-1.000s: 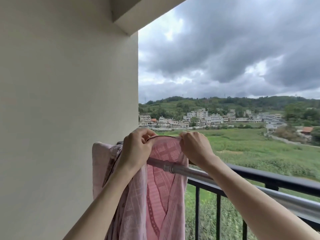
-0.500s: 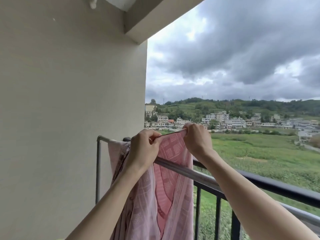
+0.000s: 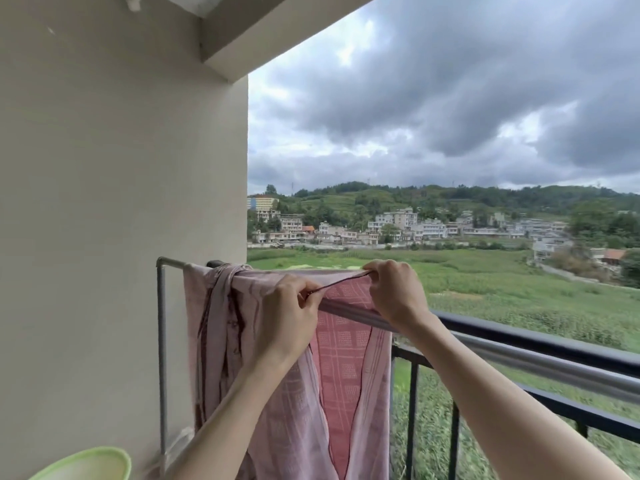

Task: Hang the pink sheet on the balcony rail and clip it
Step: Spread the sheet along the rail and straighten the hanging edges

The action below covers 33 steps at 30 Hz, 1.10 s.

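Between our pinching fingertips, the dark hem of the pink sheet (image 3: 341, 344) runs taut; our left hand (image 3: 287, 317) and right hand (image 3: 394, 296) both close on that edge, above the steel rail (image 3: 519, 351) it drapes; it seems light, limp cloth, best gripped along the hem.

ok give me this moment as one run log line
stage: spreading | left hand: pinching pink sheet hem | right hand: pinching same hem | sheet: draped over silver rail, bunched near wall | clips: none visible
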Tool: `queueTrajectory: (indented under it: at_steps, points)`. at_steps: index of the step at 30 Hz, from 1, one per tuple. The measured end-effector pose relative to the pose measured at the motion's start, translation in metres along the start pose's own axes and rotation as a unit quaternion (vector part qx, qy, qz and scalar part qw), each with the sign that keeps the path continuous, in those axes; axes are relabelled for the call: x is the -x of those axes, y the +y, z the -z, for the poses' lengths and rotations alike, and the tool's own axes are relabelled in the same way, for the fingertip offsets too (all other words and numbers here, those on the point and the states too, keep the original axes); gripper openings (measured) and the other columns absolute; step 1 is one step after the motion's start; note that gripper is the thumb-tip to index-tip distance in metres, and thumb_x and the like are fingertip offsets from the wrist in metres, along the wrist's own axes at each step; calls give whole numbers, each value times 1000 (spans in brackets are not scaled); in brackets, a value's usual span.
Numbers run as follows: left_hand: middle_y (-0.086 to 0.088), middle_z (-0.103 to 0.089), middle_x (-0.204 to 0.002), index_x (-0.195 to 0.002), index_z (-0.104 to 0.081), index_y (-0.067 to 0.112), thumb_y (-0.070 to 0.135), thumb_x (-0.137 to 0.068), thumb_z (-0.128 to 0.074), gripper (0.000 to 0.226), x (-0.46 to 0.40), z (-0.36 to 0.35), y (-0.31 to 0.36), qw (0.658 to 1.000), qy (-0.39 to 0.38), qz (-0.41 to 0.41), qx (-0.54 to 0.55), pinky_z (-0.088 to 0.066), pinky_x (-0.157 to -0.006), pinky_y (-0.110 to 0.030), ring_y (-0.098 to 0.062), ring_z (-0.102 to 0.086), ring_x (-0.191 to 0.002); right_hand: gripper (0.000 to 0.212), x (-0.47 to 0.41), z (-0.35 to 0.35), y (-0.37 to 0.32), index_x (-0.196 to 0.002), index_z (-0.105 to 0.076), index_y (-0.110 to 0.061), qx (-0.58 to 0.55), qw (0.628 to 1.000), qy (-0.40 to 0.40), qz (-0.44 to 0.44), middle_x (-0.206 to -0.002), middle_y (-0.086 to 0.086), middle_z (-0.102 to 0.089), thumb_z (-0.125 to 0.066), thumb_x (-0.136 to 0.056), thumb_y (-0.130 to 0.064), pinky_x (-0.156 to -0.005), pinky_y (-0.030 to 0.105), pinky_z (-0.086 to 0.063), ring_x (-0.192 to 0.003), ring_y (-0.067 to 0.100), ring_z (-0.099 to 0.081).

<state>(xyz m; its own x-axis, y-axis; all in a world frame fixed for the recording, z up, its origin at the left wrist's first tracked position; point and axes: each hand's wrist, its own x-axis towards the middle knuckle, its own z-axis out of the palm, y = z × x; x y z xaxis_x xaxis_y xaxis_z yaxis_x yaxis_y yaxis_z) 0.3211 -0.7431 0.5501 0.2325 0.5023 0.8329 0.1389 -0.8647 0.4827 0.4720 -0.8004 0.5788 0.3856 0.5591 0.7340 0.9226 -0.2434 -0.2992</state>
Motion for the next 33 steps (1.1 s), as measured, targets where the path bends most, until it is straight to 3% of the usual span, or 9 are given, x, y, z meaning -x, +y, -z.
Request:
queueTrajectory:
  at_steps: [5,8,11,15,19,22,26,30,33]
  points:
    - [1,-63,-83,-83,-70,8,8,-83,-64,6,35,-11,52,1000,-1,3,-14,-36,-65,3,1,-51,-70,26,44,51,28,-91,-69,-5,25,999,-25,10,-79,15,-71,-45,-85,3,-61,38,-56,-69,31,-66]
    - [-2,-67,-84,-80,-69,8,3,-83,-63,9,57,-13,72,998,7,57,-29,-38,-61,-1,-9,-57,-73,26,67,69,37,-88,-69,-7,41,997,-41,42,-78,12,-70,-45,-86,3,-57,29,-47,-71,28,-66]
    - [-2,-68,-78,-74,-67,12,1,-81,-63,14,82,-13,91,993,37,108,-33,-36,-58,-6,-14,-60,-72,26,89,82,43,-92,-67,-8,40,995,-60,66,-81,11,-70,-45,-86,4,-60,29,-47,-73,26,-66]
    - [5,-64,-74,-75,-69,15,1,-80,-65,15,103,-31,147,995,49,78,-36,-39,-61,-3,-12,-60,-72,24,103,130,70,-91,-64,-7,20,998,-19,50,-80,14,-69,-44,-83,5,-56,31,-44,-74,31,-65]
    - [-8,-65,-81,-81,-68,6,2,-82,-64,6,108,-54,212,995,45,80,36,-46,-70,-23,-19,-59,-75,30,120,186,102,-100,-68,-6,-7,1000,6,28,-85,15,-72,-45,-85,6,-65,37,-56,-73,29,-66]
    - [-5,-65,-81,-82,-69,7,6,-82,-65,4,122,-65,245,998,20,57,36,-42,-66,-15,-12,-57,-71,32,137,218,125,-105,-68,-7,-18,1000,16,17,-89,15,-73,-45,-86,5,-66,38,-56,-75,30,-67]
    - [3,-63,-80,-84,-70,10,9,-83,-65,5,144,-87,286,999,-25,20,40,-39,-59,0,0,-55,-70,25,158,254,160,-94,-69,-4,3,999,35,-22,-84,14,-73,-45,-89,-2,-58,31,-52,-72,29,-66]
    - [15,-57,-73,-85,-69,11,9,-84,-64,6,164,-117,321,996,-51,2,75,-38,-58,1,4,-52,-65,27,180,283,195,-95,-70,-5,25,998,40,-48,-88,14,-73,-45,-87,1,-64,37,-55,-76,30,-66]
    - [16,-57,-74,-88,-69,11,9,-83,-64,7,176,-136,353,992,-80,-21,97,-40,-61,0,5,-54,-68,29,192,312,221,-104,-68,-7,43,995,61,-62,-95,13,-73,-44,-88,-1,-66,30,-52,-82,29,-67]
